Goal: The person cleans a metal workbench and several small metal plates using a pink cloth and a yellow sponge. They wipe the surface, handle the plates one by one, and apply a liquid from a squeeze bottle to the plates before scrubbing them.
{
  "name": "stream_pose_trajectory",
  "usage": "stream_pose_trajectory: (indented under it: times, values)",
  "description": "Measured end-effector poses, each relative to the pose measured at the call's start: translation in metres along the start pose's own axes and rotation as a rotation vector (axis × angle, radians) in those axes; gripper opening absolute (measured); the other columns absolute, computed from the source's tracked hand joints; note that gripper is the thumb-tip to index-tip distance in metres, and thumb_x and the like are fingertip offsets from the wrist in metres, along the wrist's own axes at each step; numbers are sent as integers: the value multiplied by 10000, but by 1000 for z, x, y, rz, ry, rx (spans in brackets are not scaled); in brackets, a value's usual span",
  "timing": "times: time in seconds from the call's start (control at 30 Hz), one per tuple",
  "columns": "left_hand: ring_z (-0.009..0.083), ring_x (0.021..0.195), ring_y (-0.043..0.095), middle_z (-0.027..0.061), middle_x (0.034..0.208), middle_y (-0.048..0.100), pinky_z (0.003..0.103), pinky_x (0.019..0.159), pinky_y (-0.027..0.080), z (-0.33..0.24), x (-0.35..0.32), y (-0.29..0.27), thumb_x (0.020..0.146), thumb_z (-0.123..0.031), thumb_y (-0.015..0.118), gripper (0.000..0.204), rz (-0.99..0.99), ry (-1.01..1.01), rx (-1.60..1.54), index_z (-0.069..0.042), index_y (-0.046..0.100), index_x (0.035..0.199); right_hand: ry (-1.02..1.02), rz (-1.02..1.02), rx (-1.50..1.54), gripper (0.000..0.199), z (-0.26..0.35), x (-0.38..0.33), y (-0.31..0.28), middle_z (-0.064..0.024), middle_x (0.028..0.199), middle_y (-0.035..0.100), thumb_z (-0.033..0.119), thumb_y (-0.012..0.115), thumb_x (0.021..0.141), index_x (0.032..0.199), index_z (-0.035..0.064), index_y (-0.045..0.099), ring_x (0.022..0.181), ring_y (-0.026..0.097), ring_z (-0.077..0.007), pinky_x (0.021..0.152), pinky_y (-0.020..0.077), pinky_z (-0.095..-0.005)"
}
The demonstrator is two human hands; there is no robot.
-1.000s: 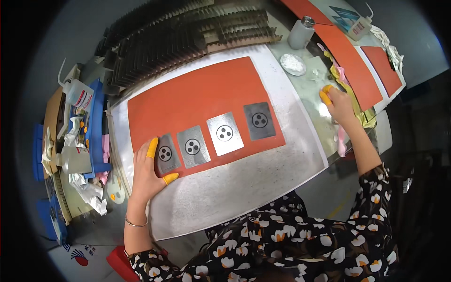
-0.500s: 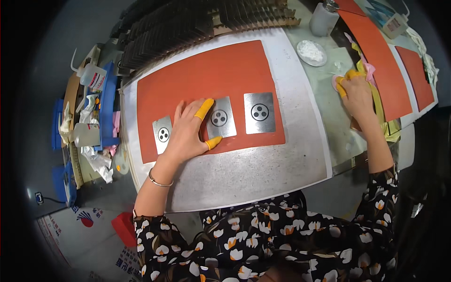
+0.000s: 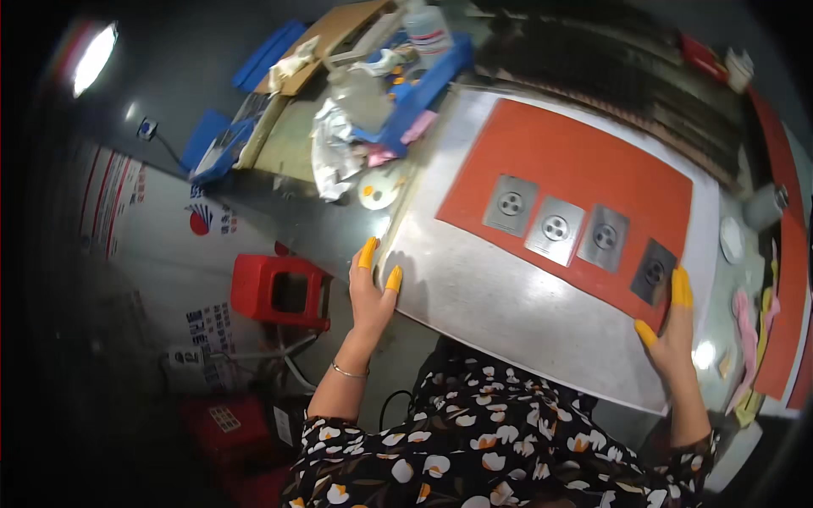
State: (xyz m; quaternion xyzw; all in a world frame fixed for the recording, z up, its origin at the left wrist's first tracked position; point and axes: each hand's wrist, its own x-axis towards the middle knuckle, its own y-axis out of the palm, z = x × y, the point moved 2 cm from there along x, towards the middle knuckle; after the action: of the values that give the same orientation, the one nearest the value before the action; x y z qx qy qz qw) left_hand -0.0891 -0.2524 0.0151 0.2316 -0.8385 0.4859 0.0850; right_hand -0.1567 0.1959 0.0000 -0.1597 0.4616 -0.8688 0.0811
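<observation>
While both hands grip opposite ends of the metal tray (image 3: 508,313), the left hand (image 3: 370,292) closes over its near-left edge, yellow finger cots on the thumb and forefinger pinching the rim. The right hand (image 3: 671,334) clasps the near-right corner the same way, its forefinger lying up along the orange mat (image 3: 584,161) beside the dark plate (image 3: 654,271). The tray lies between the hands, its long axis running from one to the other and tilted, the left end higher in the head view; neither hand is clearly nearer, each already touching its own end. On the mat, four square metal plates sit in a row along the near edge: three pale plates (image 3: 555,229) and the dark one at the right. Beyond the left end lies a cluttered counter (image 3: 296,144) with rags and blue trays; a red stool (image 3: 284,292) stands below the left hand.
</observation>
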Motion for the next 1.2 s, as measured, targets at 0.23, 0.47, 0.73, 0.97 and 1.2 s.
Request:
stream_pose_trajectory:
  times: [0.23, 0.47, 0.73, 0.97, 1.2]
  values:
    - [350, 1137, 420, 216, 1205, 439, 382, 965, 326, 134, 110, -54, 730, -111, 648, 594, -362, 7, 162, 57, 388, 1237, 163, 31, 64, 879, 18, -3, 5, -163, 1392, 285, 10, 711, 556, 1331, 14, 298, 1290, 268, -306, 1061, 232, -352]
    - [332, 1105, 462, 193, 1169, 511, 384, 934, 371, 135, 280, -41, 726, -309, 667, 542, -252, 73, 79, 24, 530, 1131, 128, -2, 54, 832, 16, 1, 5, -165, 1390, 299, 197, 725, 595, 1313, 20, 342, 1288, 280, -308, 1056, 237, -382]
    - [313, 1094, 495, 176, 1168, 527, 469, 900, 391, 112, 317, -15, 637, -309, 672, 467, 361, 46, 422, -16, 633, 998, 92, -82, 77, 816, 10, -6, 15, -189, 1377, 308, 422, 693, 678, 1292, 0, 360, 1280, 288, -323, 1049, 233, -410]
    - [242, 1118, 472, 121, 1205, 511, 362, 910, 388, 166, 295, -33, 683, -92, 632, 331, -149, 156, -295, -23, 627, 1007, 78, -68, 124, 819, 8, -6, 16, -172, 1382, 310, 339, 726, 654, 1288, -23, 353, 1290, 278, -297, 1060, 223, -385]
    - [124, 889, 582, 64, 1011, 588, 243, 768, 469, 200, 257, -54, 821, -17, 503, 313, -145, -132, -1326, -4, 496, 1134, 113, -8, -12, 824, 14, -7, 8, -184, 1387, 284, 293, 742, 619, 1285, -3, 359, 1276, 286, -319, 1050, 245, -391]
